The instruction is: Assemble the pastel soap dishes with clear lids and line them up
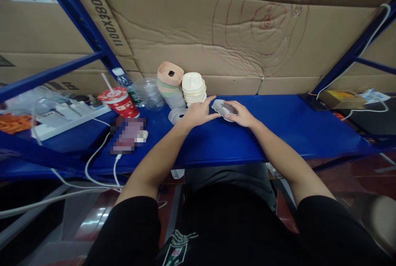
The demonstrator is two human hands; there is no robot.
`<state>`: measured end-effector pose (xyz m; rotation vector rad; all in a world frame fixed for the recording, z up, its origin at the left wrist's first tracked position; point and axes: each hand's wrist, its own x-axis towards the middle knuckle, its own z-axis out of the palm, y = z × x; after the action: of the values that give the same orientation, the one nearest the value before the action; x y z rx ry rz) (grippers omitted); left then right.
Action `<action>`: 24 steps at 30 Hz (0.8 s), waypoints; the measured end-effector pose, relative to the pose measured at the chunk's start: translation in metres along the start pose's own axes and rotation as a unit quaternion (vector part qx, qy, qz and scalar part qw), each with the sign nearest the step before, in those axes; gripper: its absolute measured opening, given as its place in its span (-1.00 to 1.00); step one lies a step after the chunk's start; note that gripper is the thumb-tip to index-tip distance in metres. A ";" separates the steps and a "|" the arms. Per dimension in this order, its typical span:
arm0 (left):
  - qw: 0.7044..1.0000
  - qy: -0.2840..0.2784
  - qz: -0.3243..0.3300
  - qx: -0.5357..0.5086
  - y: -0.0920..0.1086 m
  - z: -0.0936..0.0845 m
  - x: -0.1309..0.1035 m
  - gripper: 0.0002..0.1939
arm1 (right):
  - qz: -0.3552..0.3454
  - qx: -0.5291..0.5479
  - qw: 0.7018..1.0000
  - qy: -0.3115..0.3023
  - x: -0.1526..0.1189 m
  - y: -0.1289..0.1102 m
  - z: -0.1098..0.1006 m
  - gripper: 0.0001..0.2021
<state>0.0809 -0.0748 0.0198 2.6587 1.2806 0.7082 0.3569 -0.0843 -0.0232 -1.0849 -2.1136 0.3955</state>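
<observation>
The grey disc (218, 107) is pinched by the right hand (240, 114), apparently being positioned, the left hand (199, 113) is spread alongside, and a light touch seems needed.

You are holding a thin, pale grey, plastic-looking piece with a wavy rim (219, 108) in your right hand (243, 115), your fingers covering much of its right side. It is lying roughly flat, darkening to grey toward the middle. Its left edge is sitting right by your open left hand (198, 113); whether it is touching the blue table (297, 121) you cannot tell.
</observation>
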 end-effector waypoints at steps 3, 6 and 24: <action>0.998 -0.068 -0.016 -0.010 0.006 0.009 0.001 -0.03 | -0.030 0.023 0.999 0.006 0.000 -0.002 0.001 -0.18; 0.995 -0.092 -0.023 -0.012 0.002 0.015 0.003 0.12 | -0.039 0.025 0.999 0.010 0.000 -0.003 0.001 -0.16; 0.986 0.161 -0.039 0.021 -0.014 -0.012 0.003 -0.69 | 0.012 0.212 0.976 0.042 0.003 -0.013 0.002 0.07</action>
<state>0.0667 -0.0647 0.0271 2.5849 1.4772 1.1490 0.3466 -0.0894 -0.0162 -0.8585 -1.8297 0.7584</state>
